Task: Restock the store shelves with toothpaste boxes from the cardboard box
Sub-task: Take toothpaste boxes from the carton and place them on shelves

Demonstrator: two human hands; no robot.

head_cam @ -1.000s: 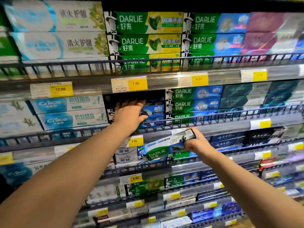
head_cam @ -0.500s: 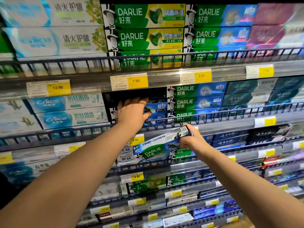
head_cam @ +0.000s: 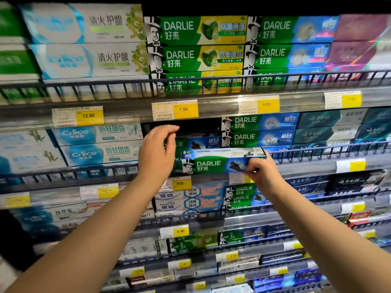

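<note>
Store shelving fills the view, seen from the head camera. At far left, white and blue Crice boxes [head_cam: 99,144] lie stacked behind the black wire rail [head_cam: 69,172] of the second shelf; above them a yellow price label [head_cam: 88,115] reads 12.90. Right of these, the left hand [head_cam: 157,153] is raised in front of a dark gap in the stock, fingers loosely curled and spread, gripping nothing; it does not touch the held box. Behind the hand, a Darlie box [head_cam: 201,142] lies on the shelf inside the gap, below a label [head_cam: 183,109] reading 7.50. Just right of the left hand, the toothpaste box [head_cam: 220,162], green and blue with the Darlie name, is held level in the air, lengthwise along the shelf front, at the height of the wire rail. The right hand [head_cam: 261,173] pinches its right end between thumb and fingers. Further right, stacked Darlie boxes [head_cam: 260,132] fill the neighbouring slot, then dark teal boxes [head_cam: 330,127]. The cardboard box is out of view.
</note>
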